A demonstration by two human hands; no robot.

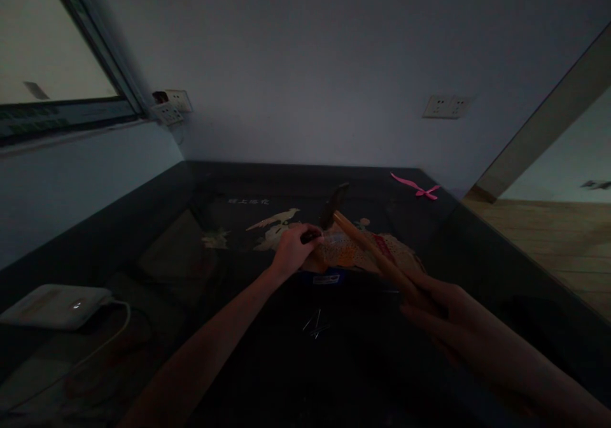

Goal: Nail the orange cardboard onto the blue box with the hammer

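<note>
My right hand [436,300] is wrapped round the wooden handle of a hammer [367,246], whose dark head is raised at the far end of the handle. Beside it, my left hand [298,246] has its fingers pressed together at the left end of a brown, speckled piece [346,253] with a red patch; what they pinch is too small and dark to make out. Under the piece's near edge shows a blue item with a pale label [327,279]. Several thin nails [316,323] lie on the dark tabletop nearer to me.
A white power bank [60,307] with a white cable lies at the left of the dark table [267,364]. A pink ribbon [420,190] is at the back right. Wall sockets [445,106] are behind the table, with a window at the upper left.
</note>
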